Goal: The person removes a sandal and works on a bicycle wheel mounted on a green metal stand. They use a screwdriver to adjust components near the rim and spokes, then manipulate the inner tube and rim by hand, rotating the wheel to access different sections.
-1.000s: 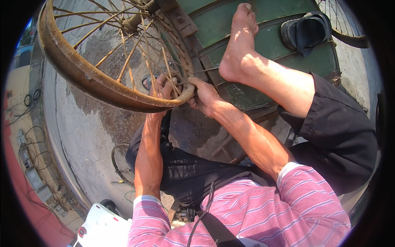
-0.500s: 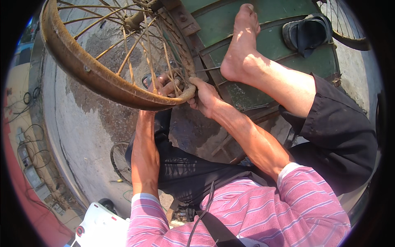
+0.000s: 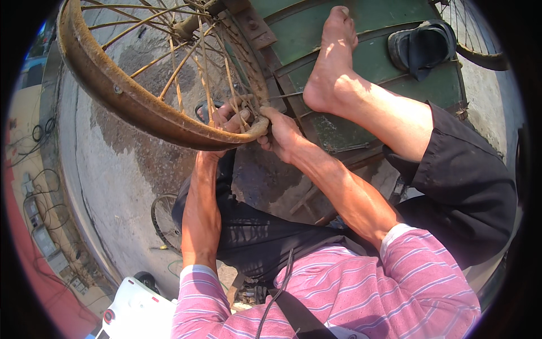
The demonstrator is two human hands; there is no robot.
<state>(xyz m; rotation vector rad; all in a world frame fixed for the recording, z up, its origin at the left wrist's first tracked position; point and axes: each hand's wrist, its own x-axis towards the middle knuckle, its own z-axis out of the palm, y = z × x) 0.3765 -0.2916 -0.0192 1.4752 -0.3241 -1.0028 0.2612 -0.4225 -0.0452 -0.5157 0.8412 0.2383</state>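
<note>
A rusty spoked wheel (image 3: pixel 121 93) fills the upper left, its bare rim curving toward me. My right hand (image 3: pixel 282 134) grips the rim's near right edge, thumb on top and fingers curled beneath. From under the rim comes my left hand (image 3: pixel 230 120), partly hidden by rim and spokes; its bent fingers close on the wheel among the spokes, right beside my right hand. Whether a small part sits between the fingers cannot be made out. Several brown spokes (image 3: pixel 175 76) run from the hub (image 3: pixel 186 28) to the rim.
My bare foot (image 3: pixel 333 68) rests on a green slatted panel (image 3: pixel 372 59), with a dark sandal (image 3: pixel 423 48) lying to its right. Another wheel (image 3: pixel 480 56) shows at the far right, a smaller one (image 3: pixel 165 223) at lower left. Cables (image 3: pixel 42 195) lie along the left side.
My left forearm and wrist have shifted slightly to the right beneath the rim. Both hands keep their hold at the same spot, and the wheel has barely moved.
</note>
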